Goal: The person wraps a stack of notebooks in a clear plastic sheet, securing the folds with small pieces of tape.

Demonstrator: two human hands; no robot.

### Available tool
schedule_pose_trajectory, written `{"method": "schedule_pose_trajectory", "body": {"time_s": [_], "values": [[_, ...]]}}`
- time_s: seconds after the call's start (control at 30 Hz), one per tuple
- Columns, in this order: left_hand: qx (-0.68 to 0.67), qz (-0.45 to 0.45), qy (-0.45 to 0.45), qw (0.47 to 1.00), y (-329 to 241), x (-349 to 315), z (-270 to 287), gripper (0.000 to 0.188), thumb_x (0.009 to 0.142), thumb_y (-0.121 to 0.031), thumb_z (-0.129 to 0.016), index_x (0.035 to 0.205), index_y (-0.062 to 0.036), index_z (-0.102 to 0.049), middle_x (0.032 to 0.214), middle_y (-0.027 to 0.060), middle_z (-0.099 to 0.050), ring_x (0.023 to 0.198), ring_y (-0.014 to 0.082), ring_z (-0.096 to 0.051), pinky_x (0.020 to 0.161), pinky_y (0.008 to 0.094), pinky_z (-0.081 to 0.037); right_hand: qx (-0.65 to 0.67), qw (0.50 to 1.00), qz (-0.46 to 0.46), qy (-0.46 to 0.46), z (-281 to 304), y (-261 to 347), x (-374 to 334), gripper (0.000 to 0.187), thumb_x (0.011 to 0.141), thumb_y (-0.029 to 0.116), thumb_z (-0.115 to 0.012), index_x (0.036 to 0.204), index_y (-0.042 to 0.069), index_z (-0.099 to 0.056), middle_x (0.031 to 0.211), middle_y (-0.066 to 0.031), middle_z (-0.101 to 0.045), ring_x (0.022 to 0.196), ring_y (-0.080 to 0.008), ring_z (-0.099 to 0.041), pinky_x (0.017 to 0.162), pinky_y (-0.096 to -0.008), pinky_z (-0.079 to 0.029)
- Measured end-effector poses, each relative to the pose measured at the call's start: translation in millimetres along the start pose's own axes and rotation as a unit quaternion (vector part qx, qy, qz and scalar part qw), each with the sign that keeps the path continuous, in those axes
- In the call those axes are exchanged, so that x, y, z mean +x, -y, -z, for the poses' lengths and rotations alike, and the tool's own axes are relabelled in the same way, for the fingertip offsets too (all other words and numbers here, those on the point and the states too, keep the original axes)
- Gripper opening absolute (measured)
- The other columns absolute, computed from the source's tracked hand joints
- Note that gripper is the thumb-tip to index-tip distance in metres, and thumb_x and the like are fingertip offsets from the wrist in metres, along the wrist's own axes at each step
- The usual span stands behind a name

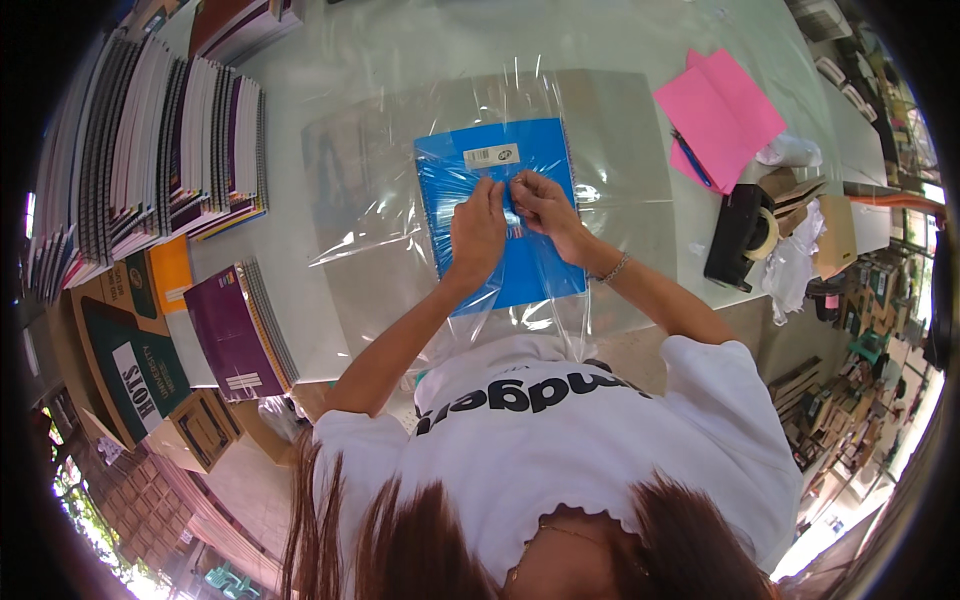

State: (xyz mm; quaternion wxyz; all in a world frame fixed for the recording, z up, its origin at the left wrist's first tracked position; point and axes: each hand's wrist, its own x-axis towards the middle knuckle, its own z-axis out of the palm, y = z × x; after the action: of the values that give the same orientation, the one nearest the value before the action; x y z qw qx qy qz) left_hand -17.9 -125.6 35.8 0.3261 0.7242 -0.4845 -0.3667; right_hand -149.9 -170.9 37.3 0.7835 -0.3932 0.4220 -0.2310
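Note:
A blue spiral notebook [500, 275] lies in front of me on the table, with a small pale label near its top edge. Clear plastic film [400, 225] spreads under and around it, and its gathered folds run over the cover. Above the middle of the notebook, my left hand [478, 228] has its fingers bent and pinched on the film. Close beside it, my right hand [545, 208] also pinches the film, thumb against fingertips. The two hands nearly meet. Light glints off the creases that fan out from them.
Stacked spiral notebooks [150, 150] fill the far left, with purple notebooks [235, 325] nearer me beside a cardboard box [130, 350]. At right are pink paper sheets [720, 115], a blue pen [690, 158], a black tape dispenser [733, 235] and crumpled plastic [797, 265] at the table's edge.

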Motion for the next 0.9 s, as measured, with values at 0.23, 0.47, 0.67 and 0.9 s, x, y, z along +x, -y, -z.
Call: {"method": "schedule_pose_trajectory", "body": {"time_s": [0.23, 0.47, 0.67, 0.9], "values": [[0.144, -0.031, 0.105, 0.983, -8.0, 8.5, 22.9, 0.018, 0.092, -0.020, -0.046, 0.095, -0.0074, -0.059, 0.086, 0.0191, -0.062, 0.080, 0.0383, -0.060, 0.069, 0.0475, -0.044, -0.016, 0.999, -0.024, -0.014, -5.3, 6.9, 0.1, 0.010, 0.095, 0.014, -0.046, 0.087, 0.010, -0.049, 0.067, 0.0066, -0.035, 0.058, -0.0021, -0.031, 0.048, -0.0179, -0.026], [0.260, -0.273, 0.197, 0.905, 27.5, 10.5, 74.4, 0.035, 0.077, -0.014, -0.055, 0.111, -0.0155, -0.060, 0.132, 0.0123, -0.042, 0.123, 0.0310, -0.039, 0.101, 0.0493, -0.030, -0.046, 0.999, 0.029, 0.009, -2.6, 2.8, -4.1, 0.013, 0.096, 0.015, -0.046, 0.085, 0.009, -0.046, 0.068, 0.0048, -0.035, 0.054, -0.0033, -0.029, 0.043, -0.0195, -0.024], [0.113, -0.290, 0.167, 0.936, 44.5, 14.6, 70.1, 0.078, 0.072, -0.029, -0.070, 0.138, -0.0087, -0.036, 0.143, 0.0108, -0.034, 0.135, 0.0307, -0.028, 0.112, 0.0458, -0.017, 0.028, 0.997, 0.015, 0.069, 12.2, -4.3, 4.0, 0.019, 0.097, 0.028, -0.050, 0.089, 0.011, -0.048, 0.073, 0.0049, -0.038, 0.058, -0.0016, -0.031, 0.047, -0.0158, -0.025], [0.211, -0.301, 0.110, 0.923, 35.9, 12.2, 38.5, 0.101, 0.063, -0.054, -0.076, 0.143, -0.0110, -0.032, 0.150, 0.0067, -0.026, 0.139, 0.0300, -0.020, 0.112, 0.0514, -0.012, 0.015, 0.998, -0.014, -0.053, -13.4, 12.8, -7.4, 0.014, 0.095, 0.023, -0.051, 0.087, 0.013, -0.048, 0.072, 0.0062, -0.038, 0.062, -0.0017, -0.032, 0.052, -0.0177, -0.027]]}}
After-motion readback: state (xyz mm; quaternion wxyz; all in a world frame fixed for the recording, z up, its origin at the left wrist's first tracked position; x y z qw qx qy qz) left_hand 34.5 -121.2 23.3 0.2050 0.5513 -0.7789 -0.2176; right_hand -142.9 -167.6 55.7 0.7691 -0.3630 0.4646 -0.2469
